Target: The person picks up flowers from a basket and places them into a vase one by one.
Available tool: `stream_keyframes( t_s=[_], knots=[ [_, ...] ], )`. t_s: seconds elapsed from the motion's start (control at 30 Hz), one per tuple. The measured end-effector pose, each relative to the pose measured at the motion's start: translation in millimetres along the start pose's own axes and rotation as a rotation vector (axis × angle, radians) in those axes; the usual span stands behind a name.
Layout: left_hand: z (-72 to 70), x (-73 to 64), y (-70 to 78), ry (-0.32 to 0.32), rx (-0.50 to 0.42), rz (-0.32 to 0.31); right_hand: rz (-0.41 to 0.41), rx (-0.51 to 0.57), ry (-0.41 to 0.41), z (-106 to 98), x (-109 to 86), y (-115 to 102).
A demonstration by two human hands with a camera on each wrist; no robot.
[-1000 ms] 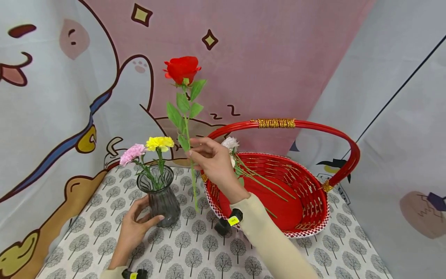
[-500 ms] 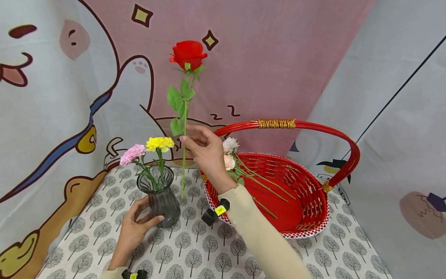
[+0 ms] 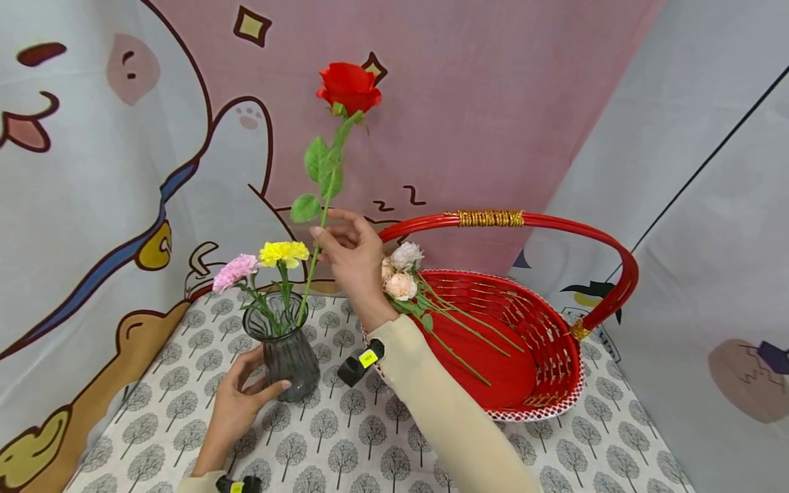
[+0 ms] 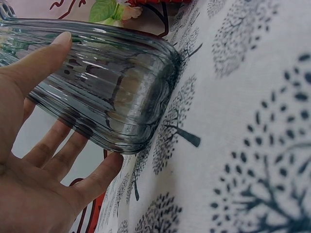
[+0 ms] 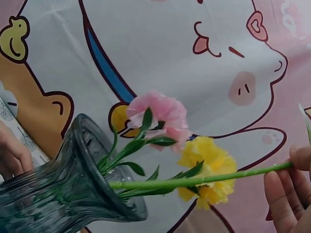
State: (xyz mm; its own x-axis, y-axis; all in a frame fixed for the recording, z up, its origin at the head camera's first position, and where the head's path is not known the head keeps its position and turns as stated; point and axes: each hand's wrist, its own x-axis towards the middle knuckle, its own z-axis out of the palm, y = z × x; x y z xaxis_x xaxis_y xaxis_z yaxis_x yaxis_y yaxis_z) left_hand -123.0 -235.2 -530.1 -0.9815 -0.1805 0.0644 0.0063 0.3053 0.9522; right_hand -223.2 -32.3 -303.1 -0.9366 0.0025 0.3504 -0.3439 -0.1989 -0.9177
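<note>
A red rose (image 3: 349, 89) with green leaves leans slightly right above the vase, its stem pinched between thumb and fingers of my right hand (image 3: 354, 257). The stem's lower end is at the mouth of the grey ribbed glass vase (image 3: 292, 366); in the right wrist view the green stem (image 5: 204, 179) passes the rim. My left hand (image 3: 240, 397) holds the vase low down, thumb in front and fingers on the far side; the left wrist view shows its fingertips (image 4: 114, 162) near the base. A pink carnation (image 3: 235, 272) and a yellow carnation (image 3: 283, 254) stand in the vase.
Right of the vase sits a red woven basket (image 3: 555, 383) with a tall arched handle (image 3: 490, 218). Several pale flowers (image 3: 402, 284) lie over its left rim, stems inside. A tree-print cloth (image 3: 345, 445) covers the table, and a cartoon curtain (image 3: 468, 123) hangs behind.
My right hand first lifted the rose, then moved left, bringing the stem's lower end to the vase mouth. The bloom now tilts right. The left hand and vase have stayed put.
</note>
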Motion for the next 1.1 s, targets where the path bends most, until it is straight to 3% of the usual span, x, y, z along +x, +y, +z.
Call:
stream_keyframes(
  t_s=[0.4,0.67,1.1],
  knots=[
    [0.4,0.7,-1.9,0.007,0.004,0.024,-0.058,-0.093,-0.062,2,-1.9,21],
    [0.2,1.4,-2.4,0.007,0.006,0.02,-0.018,-0.079,-0.078,4,-10.4,40],
    [0.1,1.6,-2.0,-0.002,-0.007,0.002,0.061,-0.091,-0.024,11,-22.0,43]
  ],
)
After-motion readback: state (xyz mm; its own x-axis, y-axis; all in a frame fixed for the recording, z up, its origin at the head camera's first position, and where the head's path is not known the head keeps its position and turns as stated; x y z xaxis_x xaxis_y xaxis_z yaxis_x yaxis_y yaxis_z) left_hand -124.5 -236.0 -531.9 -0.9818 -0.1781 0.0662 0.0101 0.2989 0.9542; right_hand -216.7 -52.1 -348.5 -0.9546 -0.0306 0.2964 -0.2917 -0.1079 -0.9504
